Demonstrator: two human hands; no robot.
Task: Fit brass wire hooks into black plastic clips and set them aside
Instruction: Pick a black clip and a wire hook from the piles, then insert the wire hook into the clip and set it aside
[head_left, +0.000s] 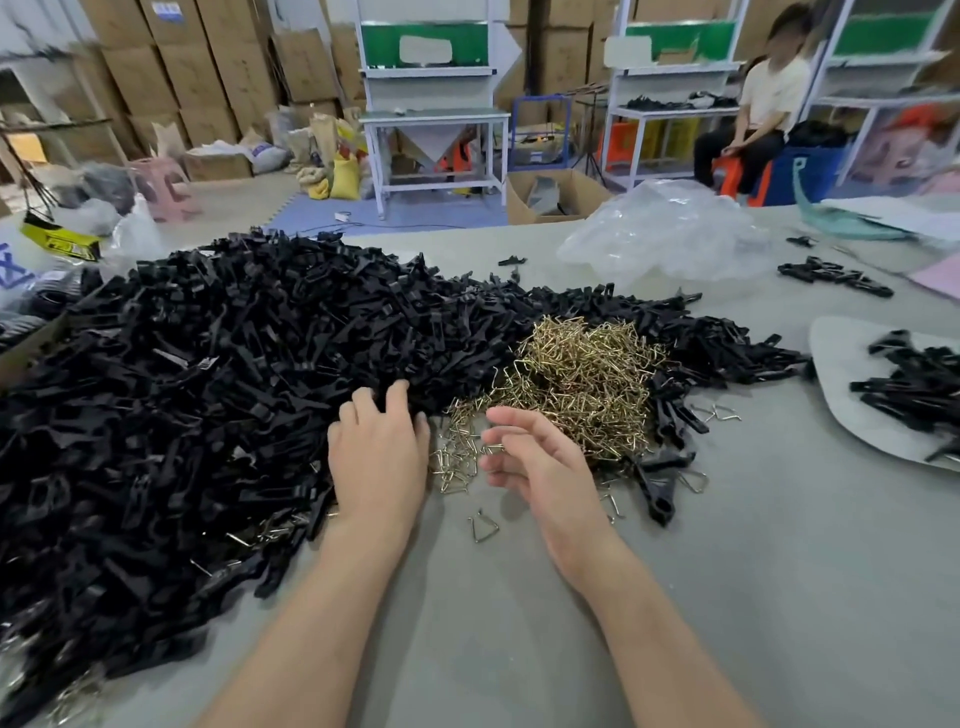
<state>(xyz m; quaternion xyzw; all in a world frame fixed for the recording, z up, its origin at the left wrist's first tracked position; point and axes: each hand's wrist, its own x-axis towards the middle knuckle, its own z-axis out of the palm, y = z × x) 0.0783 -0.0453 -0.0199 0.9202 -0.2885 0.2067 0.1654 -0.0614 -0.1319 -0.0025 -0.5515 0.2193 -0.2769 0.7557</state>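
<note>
Head view: left hand (376, 457) lies palm down, fingers spread, tips on the clips (234, 364) heaped on the left of the table (519, 623); right hand (535, 457) hovers loosely curled, holding nothing, over the hooks (587, 374) piled just beside the clips

On your grey table (727, 597), a crumpled clear plastic bag (670, 234), beyond, a white metal workbench with green panel (431, 104), stacked brown cardboard boxes (197, 78), a seated person in a white shirt (769, 98).
</note>
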